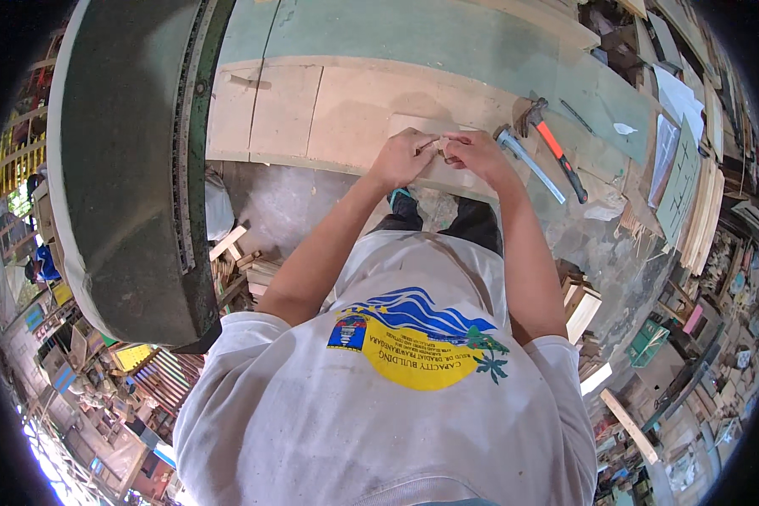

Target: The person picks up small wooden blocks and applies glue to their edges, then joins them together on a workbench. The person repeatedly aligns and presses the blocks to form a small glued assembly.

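My left hand [403, 156] and my right hand [475, 152] meet at the front edge of a pale wooden board [312, 110] on the workbench. Both pinch a small thin wooden piece [437, 143] between their fingertips, pressed against a flat wood panel [413, 125]. Just right of my right hand lies a hammer with a blue-grey handle [527, 163]. Beyond it rests a second hammer with a red and black handle [557, 150].
A large dark green machine table with a ruler strip [135, 169] fills the left. The green bench top [413, 34] runs behind the boards. Stacks of thin wood sheets [700, 211] stand at the right. Wood offcuts [244, 266] lie on the floor below.
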